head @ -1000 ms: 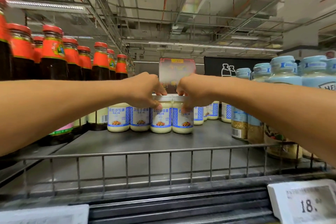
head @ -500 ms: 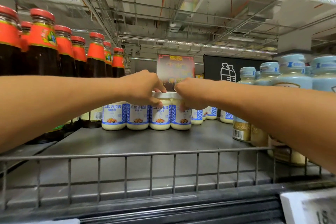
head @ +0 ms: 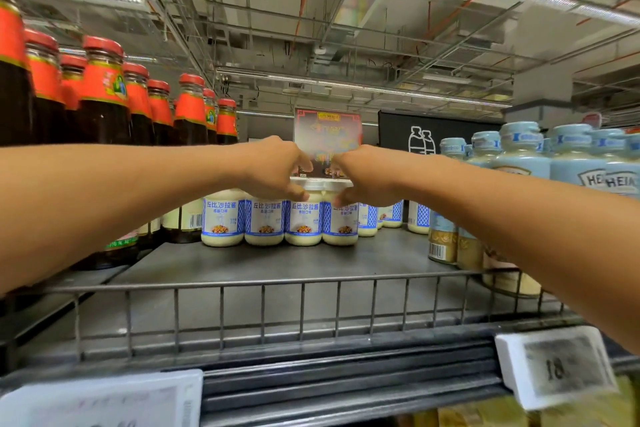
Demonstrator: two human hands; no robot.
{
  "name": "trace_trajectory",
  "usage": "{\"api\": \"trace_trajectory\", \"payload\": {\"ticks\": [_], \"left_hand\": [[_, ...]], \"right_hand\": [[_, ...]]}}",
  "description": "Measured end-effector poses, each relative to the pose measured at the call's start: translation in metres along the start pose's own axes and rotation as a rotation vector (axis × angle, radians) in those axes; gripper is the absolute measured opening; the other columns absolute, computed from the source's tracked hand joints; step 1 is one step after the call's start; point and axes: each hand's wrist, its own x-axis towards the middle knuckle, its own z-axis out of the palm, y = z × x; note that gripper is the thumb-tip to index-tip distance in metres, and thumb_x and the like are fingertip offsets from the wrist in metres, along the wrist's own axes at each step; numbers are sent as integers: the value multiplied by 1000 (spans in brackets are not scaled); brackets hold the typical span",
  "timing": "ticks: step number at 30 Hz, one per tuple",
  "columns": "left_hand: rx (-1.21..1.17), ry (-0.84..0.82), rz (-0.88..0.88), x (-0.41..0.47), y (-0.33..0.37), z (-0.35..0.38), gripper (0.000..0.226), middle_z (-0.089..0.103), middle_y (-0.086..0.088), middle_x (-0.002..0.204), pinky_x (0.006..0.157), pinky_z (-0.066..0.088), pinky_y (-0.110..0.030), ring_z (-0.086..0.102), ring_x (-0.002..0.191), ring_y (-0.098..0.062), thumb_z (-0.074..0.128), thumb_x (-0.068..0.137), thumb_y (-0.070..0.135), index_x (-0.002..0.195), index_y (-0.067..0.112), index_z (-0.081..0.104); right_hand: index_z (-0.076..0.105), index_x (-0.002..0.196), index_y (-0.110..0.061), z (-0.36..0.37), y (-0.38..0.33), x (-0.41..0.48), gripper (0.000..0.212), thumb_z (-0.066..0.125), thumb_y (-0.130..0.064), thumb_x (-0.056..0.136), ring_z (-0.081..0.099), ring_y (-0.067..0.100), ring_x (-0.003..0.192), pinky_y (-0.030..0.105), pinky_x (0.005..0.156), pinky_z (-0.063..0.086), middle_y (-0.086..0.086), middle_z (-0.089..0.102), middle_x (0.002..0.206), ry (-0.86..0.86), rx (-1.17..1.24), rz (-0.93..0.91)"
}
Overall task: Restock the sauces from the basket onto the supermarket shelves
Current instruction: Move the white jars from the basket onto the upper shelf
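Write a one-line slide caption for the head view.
Left hand and right hand grip the tops of salad dressing jars on the shelf, between red-capped sauce bottles and pale blue bottles.

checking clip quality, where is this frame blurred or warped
Head view: the wide-angle lens bows the wire rail; the price tag at bottom right is smeared; the red-capped bottles at far left are soft; labels on the white jars read clearly.

We read 丘比沙拉酱 in blue characters on the labels of the white jars [head: 265,218]; the smaller print beneath is too fine for us. The pale blue bottles [head: 594,180] show "HEI", cut off. The price tag [head: 557,367] shows "18". The black sign [head: 420,139] carries white bottle drawings; the card [head: 327,130] beside it is too blurred to read.
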Motion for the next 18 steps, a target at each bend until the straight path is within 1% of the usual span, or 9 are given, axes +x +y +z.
{"api": "trace_trajectory", "payload": {"ticks": [2, 5, 8, 10, 13, 14, 17, 18], "left_hand": [[8, 3, 3, -8, 2, -5, 63, 59, -4, 138, 104, 45, -40, 55, 125, -25, 64, 90, 52, 143, 20, 49], [-22, 7, 5, -23, 5, -11, 59, 61, -3, 135, 103, 47, -39, 57, 122, -23, 65, 89, 51, 139, 22, 53], [-48, 1, -13, -43, 10, -17, 57, 61, -2, 135, 103, 47, -39, 57, 122, -22, 65, 89, 49, 139, 24, 53], [-58, 1, -31, -58, 15, -21, 57, 61, -3, 135, 102, 46, -36, 57, 121, -21, 66, 89, 47, 140, 24, 53], [-59, 27, -55, -80, 24, -29, 56, 63, -1, 132, 94, 43, -24, 58, 117, -18, 67, 89, 46, 139, 23, 54], [-62, 36, -68, -88, 27, -33, 56, 63, -1, 130, 92, 44, -24, 59, 115, -17, 67, 89, 46, 139, 23, 55], [-97, 71, -131, -116, 38, -46, 55, 65, 0, 124, 89, 48, -28, 61, 106, -15, 67, 88, 49, 135, 24, 57], [-116, 96, -158, -126, 41, -51, 53, 66, 2, 121, 86, 47, -27, 61, 103, -13, 68, 87, 49, 133, 25, 58]], "right_hand": [[47, 137, -12, -3, -5, -7, 59, 66, -45, 91, 55, 31, 118, 45, 99, 48, 10, 58, 135, 9, -3, -10], [46, 137, -15, -6, -13, -17, 57, 65, -44, 92, 56, 31, 118, 45, 98, 48, 9, 59, 134, 34, 26, -39], [46, 139, -18, -9, -23, -28, 57, 63, -46, 93, 55, 30, 120, 45, 98, 48, 8, 57, 135, 65, 82, -56], [47, 138, -17, -12, -30, -36, 57, 62, -48, 93, 54, 29, 121, 43, 98, 48, 8, 57, 136, 99, 102, -78], [50, 134, -17, -18, -41, -48, 52, 62, -47, 93, 55, 27, 120, 40, 96, 48, 6, 60, 133, 163, 146, -141], [50, 134, -17, -21, -45, -52, 51, 62, -47, 93, 56, 27, 119, 39, 96, 48, 6, 61, 132, 186, 165, -164], [51, 132, -19, -28, -56, -64, 50, 62, -48, 92, 59, 26, 112, 37, 89, 49, 4, 63, 125, 260, 234, -246], [52, 130, -19, -31, -59, -67, 49, 63, -48, 92, 60, 25, 109, 36, 88, 50, 4, 64, 121, 284, 274, -275]]}}
